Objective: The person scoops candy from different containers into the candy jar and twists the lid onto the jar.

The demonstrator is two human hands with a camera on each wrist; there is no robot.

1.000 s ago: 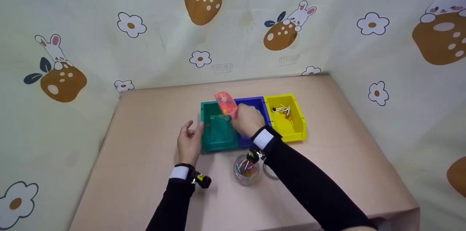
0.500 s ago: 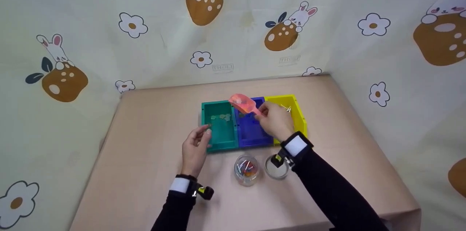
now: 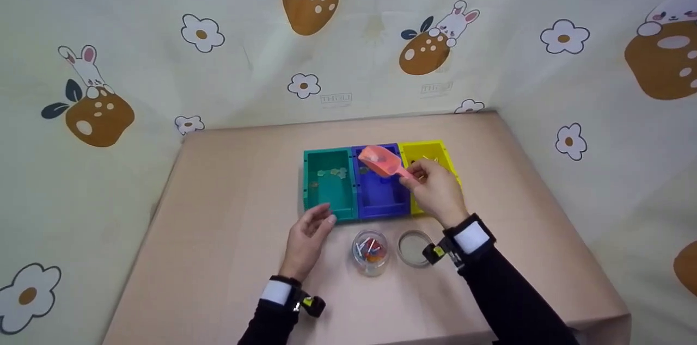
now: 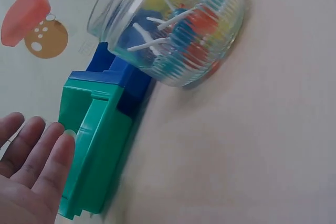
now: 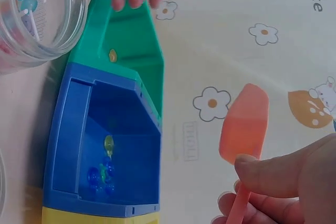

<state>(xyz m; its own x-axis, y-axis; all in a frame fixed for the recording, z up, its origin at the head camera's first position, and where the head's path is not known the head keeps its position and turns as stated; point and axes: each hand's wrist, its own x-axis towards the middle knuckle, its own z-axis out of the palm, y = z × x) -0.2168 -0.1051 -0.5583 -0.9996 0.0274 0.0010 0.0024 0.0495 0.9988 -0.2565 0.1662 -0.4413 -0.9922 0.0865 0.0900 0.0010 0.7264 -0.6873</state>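
My right hand (image 3: 438, 192) pinches the handle of a pink scoop (image 3: 379, 161) and holds it above the blue bin (image 3: 381, 195). Whether anything lies in the scoop I cannot tell. My left hand (image 3: 307, 241) hovers by the front edge of the green bin (image 3: 329, 203), fingers relaxed, holding nothing. Small pale flat pieces (image 3: 340, 172) lie in the green bin. In the right wrist view, several shiny blue pieces (image 5: 100, 177) and a yellowish one (image 5: 108, 144) lie in the blue bin. A clear jar (image 4: 184, 40) with colourful white-sticked picks stands in front of the bins.
A yellow bin (image 3: 449, 162) adjoins the blue one on the right, partly hidden by my right hand; white-sticked picks show inside. A round lid (image 3: 399, 252) lies right of the jar. The bins stand on a beige-covered table (image 3: 234, 214), with patterned cloth (image 3: 245, 78) behind.
My right hand has drawn the scoop rightward and back, from over the green bin to over the blue one, and levelled it. My left hand has moved toward me and slightly right.
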